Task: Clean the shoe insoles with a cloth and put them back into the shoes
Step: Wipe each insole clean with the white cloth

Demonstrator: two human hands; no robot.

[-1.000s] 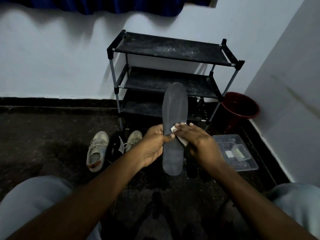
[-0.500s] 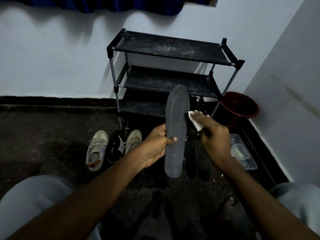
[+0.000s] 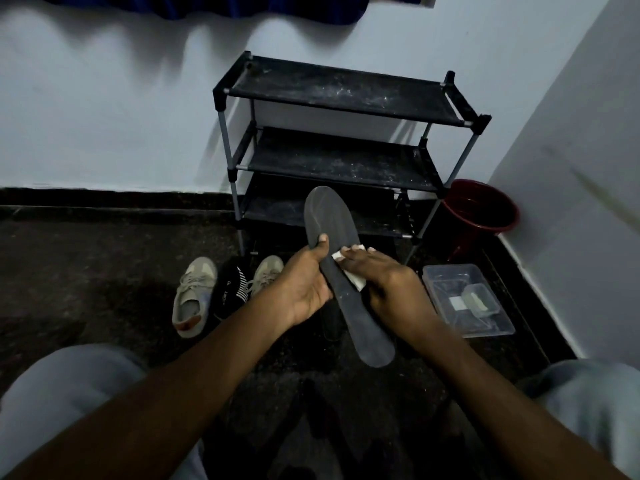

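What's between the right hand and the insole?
A white cloth, held against the insole by the right hand; head view.

Both forearms point(image 3: 207, 368) bare, uncovered to the frame edge. Left hand point(image 3: 304, 289), right hand point(image 3: 394, 289) bare; nails point(image 3: 322, 239) short, pale. Light grey legwear point(image 3: 62, 403) over both knees point(image 3: 588, 396), plain, smooth; trousers or shorts unclear.

Black shoe rack point(image 3: 339, 95); red bucket point(image 3: 485, 216) beside it; clear box point(image 3: 440, 282) near.

Insole point(image 3: 337, 244) matt dark; cloth point(image 3: 355, 279) white; rack point(image 3: 332, 98) dusty fabric shelves, metal poles; box point(image 3: 467, 299) clear plastic.
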